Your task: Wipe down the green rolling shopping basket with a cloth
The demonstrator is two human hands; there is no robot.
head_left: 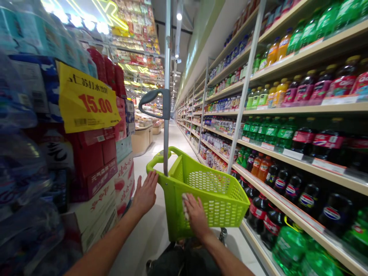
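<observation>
A lime-green plastic shopping cart (175, 191) stands in front of me in the aisle, with perforated side walls and a tall metal pole (166, 145). A grey looped handle (155, 104) is fixed to that pole. My left hand (145, 194) lies with outstretched fingers at the cart's near left corner, fingertips against its green edge. Against the near side wall, my right hand (197, 214) presses a crumpled whitish cloth (185, 205). Part of the cloth is hidden under the fingers. The basket's visible interior shows no goods.
Shelves of soda bottles (281, 130) line the right side, close to the cart. Stacked drink cartons (94, 168) and shrink-wrapped bottles (20, 153) rise at left, under a yellow price sign (89, 99). The pale tiled floor (172, 134) runs ahead; a wooden display counter (142, 140) stands farther off.
</observation>
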